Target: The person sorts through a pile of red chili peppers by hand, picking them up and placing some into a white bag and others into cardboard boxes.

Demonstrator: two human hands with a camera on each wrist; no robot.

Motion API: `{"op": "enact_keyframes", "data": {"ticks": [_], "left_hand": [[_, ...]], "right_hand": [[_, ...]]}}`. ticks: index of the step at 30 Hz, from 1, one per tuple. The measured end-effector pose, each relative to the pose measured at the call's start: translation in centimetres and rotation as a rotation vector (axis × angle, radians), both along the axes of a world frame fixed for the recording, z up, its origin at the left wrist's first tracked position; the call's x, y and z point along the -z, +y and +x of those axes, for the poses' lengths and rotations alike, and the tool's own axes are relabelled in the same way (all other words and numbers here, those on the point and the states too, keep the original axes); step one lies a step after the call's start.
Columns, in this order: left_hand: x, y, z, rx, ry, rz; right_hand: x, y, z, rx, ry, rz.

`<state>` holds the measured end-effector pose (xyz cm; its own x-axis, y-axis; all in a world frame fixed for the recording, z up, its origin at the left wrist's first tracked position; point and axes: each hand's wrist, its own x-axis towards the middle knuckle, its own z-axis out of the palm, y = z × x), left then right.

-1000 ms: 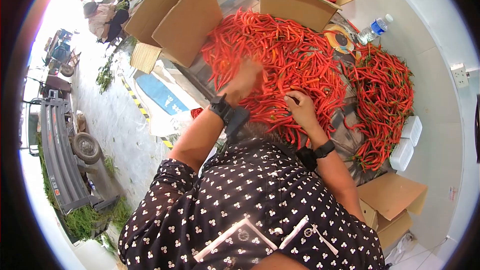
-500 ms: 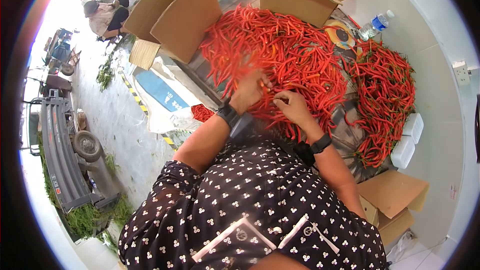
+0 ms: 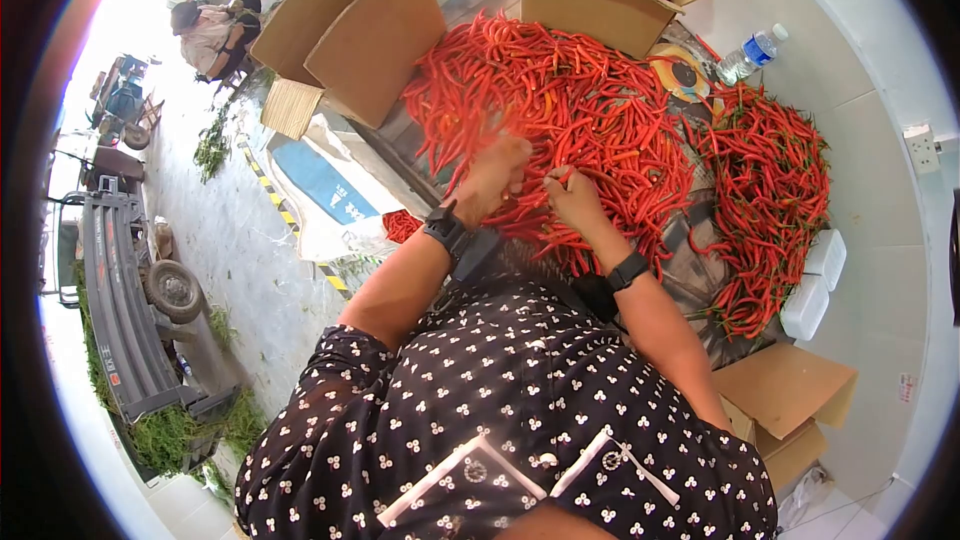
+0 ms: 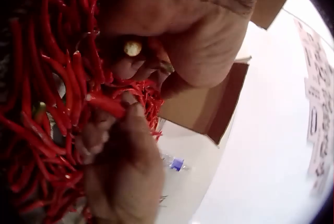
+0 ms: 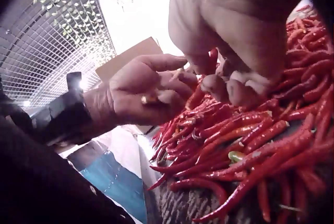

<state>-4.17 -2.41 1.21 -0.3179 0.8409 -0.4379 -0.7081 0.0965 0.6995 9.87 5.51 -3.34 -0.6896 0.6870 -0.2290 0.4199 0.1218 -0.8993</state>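
A heap of red chili peppers (image 3: 590,105) spreads out in front of me, and both hands work over its near side. My left hand (image 3: 487,183) curls its fingers around chili peppers. A pale round chili end (image 4: 132,48) pokes out of its palm in the left wrist view, though most of what it holds is hidden. Close beside it on the right, my right hand (image 3: 575,203) pinches a single red chili pepper (image 4: 107,104) between thumb and fingers. In the right wrist view the fingertips of both hands nearly meet above the heap.
A second pile of chilies with green stems (image 3: 765,195) lies to the right, near a water bottle (image 3: 752,53) and white plastic containers (image 3: 814,285). Cardboard boxes stand at the back left (image 3: 375,35) and back (image 3: 600,10), the latter holding chilies. Another box (image 3: 785,390) sits lower right.
My left hand, blurred in motion a second ago, has settled near the right hand. The right hand has shifted left toward it and turned its fingers upward.
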Motion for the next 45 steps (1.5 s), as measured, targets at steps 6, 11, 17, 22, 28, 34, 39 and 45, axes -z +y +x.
{"op": "enact_keyframes", "data": {"ticks": [6, 11, 17, 22, 28, 34, 39, 45], "left_hand": [[0.5, 0.4, 1.7, 0.483, 0.505, 0.041], [1.7, 0.8, 1.5, 0.563, 0.694, 0.058], [3.2, -0.2, 0.1, 0.29, 0.237, -0.164], [4.7, -0.5, -0.8, 0.292, 0.157, -0.275], [3.0, -0.3, 0.1, 0.224, 0.118, -0.286], [3.6, 0.0, -0.4, 0.358, 0.327, -0.283], [1.7, 2.3, 0.2, 0.417, 0.723, -0.159], [7.1, 7.4, -1.1, 0.277, 1.658, 0.163]], "right_hand": [[-4.8, -0.6, 1.1, 0.032, 0.175, -0.43], [-6.0, 1.3, 2.9, -0.034, 0.128, -0.425], [-4.6, 3.4, 5.1, -0.09, -0.542, 0.729], [-3.5, 3.6, 5.8, -0.088, -0.445, 0.801], [-4.8, 7.1, 7.2, 0.181, -0.225, 0.567], [-4.6, 8.7, 6.0, -0.104, -0.65, 0.786], [-4.6, 7.7, 6.1, -0.151, -0.731, 0.818], [-3.0, 7.2, 10.3, 0.081, -0.422, 0.56]]}}
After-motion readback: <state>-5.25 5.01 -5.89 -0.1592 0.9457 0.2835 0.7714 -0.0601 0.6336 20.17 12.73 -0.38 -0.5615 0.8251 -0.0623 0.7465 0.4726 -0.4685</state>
